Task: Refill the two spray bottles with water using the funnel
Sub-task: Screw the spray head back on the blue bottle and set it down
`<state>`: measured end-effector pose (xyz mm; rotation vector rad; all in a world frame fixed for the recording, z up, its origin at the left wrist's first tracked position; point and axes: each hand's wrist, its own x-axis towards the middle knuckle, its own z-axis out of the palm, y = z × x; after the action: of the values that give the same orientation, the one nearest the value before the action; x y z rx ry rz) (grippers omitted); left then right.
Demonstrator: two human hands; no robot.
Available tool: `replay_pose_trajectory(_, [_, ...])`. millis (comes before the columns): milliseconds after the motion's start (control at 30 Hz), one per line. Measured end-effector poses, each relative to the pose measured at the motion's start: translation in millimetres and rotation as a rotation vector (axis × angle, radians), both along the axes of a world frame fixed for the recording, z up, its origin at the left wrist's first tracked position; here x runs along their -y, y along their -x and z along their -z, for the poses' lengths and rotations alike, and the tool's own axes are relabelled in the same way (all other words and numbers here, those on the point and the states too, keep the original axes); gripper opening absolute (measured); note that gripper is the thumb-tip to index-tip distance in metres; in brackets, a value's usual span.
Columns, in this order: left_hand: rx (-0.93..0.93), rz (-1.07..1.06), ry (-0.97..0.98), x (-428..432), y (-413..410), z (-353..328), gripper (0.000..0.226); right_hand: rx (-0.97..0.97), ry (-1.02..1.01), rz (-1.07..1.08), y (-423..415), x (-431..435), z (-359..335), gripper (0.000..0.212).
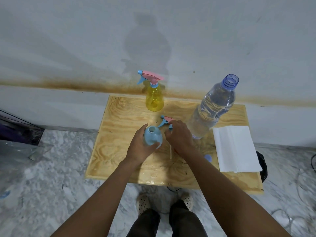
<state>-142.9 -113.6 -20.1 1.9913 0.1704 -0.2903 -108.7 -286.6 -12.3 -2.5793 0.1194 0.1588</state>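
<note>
Head: left hand [138,148] grips blue bottle [152,136]; right hand [179,136] covers sprayer head [166,119], grip unclear.

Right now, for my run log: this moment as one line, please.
left hand grips open blue bottle | right hand holds spray head | yellow bottle closed | water bottle uncapped | funnel unseen

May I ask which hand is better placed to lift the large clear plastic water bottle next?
Right hand: it sits beside the water bottle; the left hand grips the open pale-blue spray bottle.
</note>
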Motion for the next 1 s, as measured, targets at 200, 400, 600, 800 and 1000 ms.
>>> replay_pose_trajectory(200, [0.006,-0.006,0.045,2.9,-5.6,6.0,0.071,-0.259,0.035,0.122,-23.0,-6.3,23.2,0.045])
replay_pose_trajectory(400, [0.006,-0.024,0.011,1.5,-8.9,1.4,0.067,-0.277,-0.071,0.267,-40.5,-2.7,39.7,0.033])
replay_pose_trajectory(600, [0.028,-0.016,-0.006,-12.8,-12.3,-6.1,0.071,-0.158,-0.371,0.399,-36.9,-8.6,26.3,0.034])
replay_pose_trajectory(800, [0.055,-0.016,-0.001,-41.0,-13.6,-30.9,0.075,-0.011,-0.914,0.381,-20.9,-25.4,-53.3,0.035])
replay_pose_trajectory(1000, [0.128,0.041,0.060,-68.4,-6.5,-66.5,0.062,0.152,-1.192,0.225,-7.9,-50.4,-138.1,0.018])
